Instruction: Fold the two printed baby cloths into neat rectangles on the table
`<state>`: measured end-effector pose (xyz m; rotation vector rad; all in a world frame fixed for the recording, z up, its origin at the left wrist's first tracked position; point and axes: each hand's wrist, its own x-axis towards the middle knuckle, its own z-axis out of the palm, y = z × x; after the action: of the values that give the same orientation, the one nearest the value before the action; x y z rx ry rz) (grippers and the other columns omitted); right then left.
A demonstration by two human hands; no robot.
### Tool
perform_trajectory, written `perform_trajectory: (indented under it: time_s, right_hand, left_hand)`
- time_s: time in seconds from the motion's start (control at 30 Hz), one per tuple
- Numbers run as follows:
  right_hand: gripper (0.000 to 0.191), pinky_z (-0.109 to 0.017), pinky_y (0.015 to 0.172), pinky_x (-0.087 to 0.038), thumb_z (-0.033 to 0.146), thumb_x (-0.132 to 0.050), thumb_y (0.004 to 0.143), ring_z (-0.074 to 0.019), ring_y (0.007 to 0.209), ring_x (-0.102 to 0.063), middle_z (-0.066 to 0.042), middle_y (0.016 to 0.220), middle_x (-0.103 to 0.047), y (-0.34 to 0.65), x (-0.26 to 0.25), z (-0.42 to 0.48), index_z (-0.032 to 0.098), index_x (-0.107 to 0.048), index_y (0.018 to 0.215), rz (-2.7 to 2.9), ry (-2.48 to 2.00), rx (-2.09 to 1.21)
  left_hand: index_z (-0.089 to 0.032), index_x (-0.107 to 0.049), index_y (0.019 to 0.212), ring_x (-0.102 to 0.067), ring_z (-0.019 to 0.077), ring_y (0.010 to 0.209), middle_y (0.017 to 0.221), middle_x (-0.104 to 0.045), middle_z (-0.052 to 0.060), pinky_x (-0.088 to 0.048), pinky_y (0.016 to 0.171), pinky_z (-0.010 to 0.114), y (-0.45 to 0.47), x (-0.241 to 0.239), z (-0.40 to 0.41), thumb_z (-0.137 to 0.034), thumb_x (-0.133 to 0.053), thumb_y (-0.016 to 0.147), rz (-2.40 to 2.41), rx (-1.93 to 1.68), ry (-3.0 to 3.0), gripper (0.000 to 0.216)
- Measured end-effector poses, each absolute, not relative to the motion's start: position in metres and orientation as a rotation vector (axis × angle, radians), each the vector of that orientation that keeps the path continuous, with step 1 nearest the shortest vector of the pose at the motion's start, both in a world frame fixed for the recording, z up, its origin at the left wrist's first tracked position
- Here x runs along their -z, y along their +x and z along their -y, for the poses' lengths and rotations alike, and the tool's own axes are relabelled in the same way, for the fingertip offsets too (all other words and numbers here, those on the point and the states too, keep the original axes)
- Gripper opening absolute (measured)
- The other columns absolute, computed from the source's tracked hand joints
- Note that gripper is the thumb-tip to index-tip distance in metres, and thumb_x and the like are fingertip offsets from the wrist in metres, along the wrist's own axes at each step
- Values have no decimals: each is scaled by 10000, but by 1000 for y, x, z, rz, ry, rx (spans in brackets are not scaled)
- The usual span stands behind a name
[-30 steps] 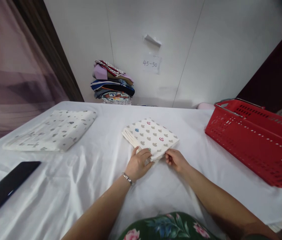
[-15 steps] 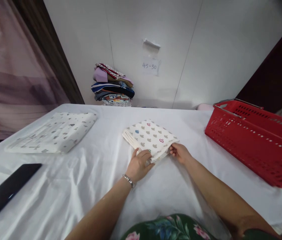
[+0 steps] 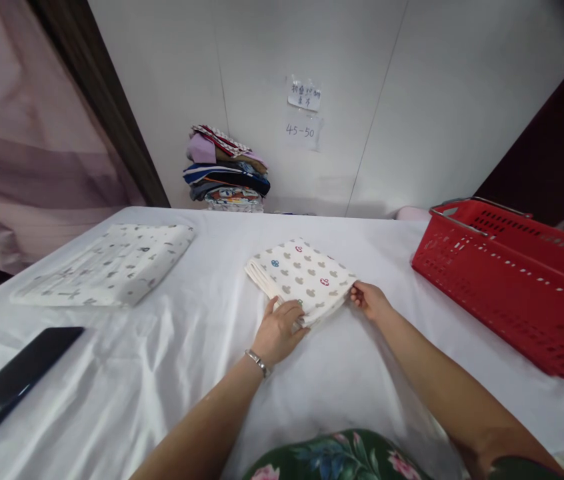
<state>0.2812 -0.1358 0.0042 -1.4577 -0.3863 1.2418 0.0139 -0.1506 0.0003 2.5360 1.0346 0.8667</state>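
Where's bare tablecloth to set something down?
Free: white tablecloth between the large folded cloth and small folded cloth; also between the small folded cloth and red shopping basket. Crowded: the small folded cloth's near side, with left hand and right hand on it; tablecloth's left side, with the large folded cloth and a glossy black slab.

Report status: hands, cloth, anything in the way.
Left hand on near corner of folded patterned cloth; right hand pinching its right corner. Cloth on white table cover. Red basket off to the right, touching neither hand nor cloth.
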Motion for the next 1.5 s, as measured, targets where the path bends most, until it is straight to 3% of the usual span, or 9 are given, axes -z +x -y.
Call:
perform_trajectory:
  time_s: [0.6,0.9,1.2,1.37,1.5]
  right_hand:
    - [145,-119,296,-308,171,-613,695,-41,378,-451,42,482,-486,300,4,139,155,-495,612,414,-1414,-1215]
    - [186,-157,333,-356,257,-691,658,-78,420,-510,9,555,-564,295,-11,167,148,-586,766,626,-1478,-1178]
    - [190,-189,374,-355,315,-670,656,-92,432,-511,7,556,-575,281,-9,172,166,-555,682,774,-1543,-1090]
    - [197,-238,515,-436,385,-598,738,-128,560,-545,-2,609,-594,249,-38,179,196,-598,794,1140,-1425,-746]
    - [266,-342,851,-434,389,-516,807,-209,990,-543,-66,1060,-612,213,-57,170,230,-612,996,1551,-1385,-491]
  left_hand:
    - [-231,-562,953,-523,186,1080,1066,-623,49,-182,1056,468,13,-1,153,-305,-629,719,-1037,-860,2518,255]
    - [-240,-553,937,-541,180,1042,1039,-622,31,-179,1061,457,14,1,152,-317,-636,703,-1042,-853,2506,259]
    - [-244,-553,942,-534,190,1052,1030,-623,36,-174,1060,472,14,0,154,-309,-631,702,-1037,-860,2523,262]
    - [-238,-554,955,-520,195,1075,1040,-619,44,-165,1060,483,14,-4,155,-293,-633,705,-1011,-828,2550,268]
    - [-241,-562,961,-496,208,1113,1045,-617,50,-159,1060,496,14,-6,156,-288,-625,716,-994,-821,2588,257]
